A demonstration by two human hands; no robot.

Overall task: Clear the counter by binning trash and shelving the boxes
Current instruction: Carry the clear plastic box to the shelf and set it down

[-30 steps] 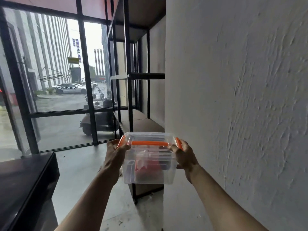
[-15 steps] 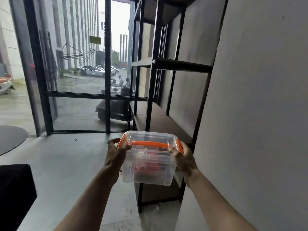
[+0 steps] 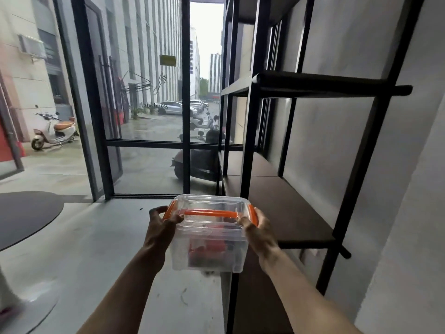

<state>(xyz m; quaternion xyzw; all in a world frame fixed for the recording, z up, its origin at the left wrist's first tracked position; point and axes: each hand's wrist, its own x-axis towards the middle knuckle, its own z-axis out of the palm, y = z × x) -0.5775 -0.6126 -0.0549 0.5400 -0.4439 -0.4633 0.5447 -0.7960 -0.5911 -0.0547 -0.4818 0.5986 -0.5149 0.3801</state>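
A clear lidded box (image 3: 209, 235) with orange latches and an orange handle is being carried in the air just in front of the black shelf unit (image 3: 250, 131), near its front left post and above the brown shelf board (image 3: 284, 203). For the shelving step to be done well, the box is best kept level, steered to the right past the post, and lowered flat onto the board before either grip is released; the post is the likely thing to be clipped.

The box is being clasped at its two short ends. The left hand (image 3: 161, 227) is being held with its thumb hooked over the lid edge by the orange latch and its fingers wrapped round the far side. The right hand (image 3: 258, 231) is mirrored on the opposite end, closed on the rim. Both forearms are being extended forward and slightly inward, wrists roughly level. Something red is being carried inside, though what it is cannot be made out through the blurred plastic.
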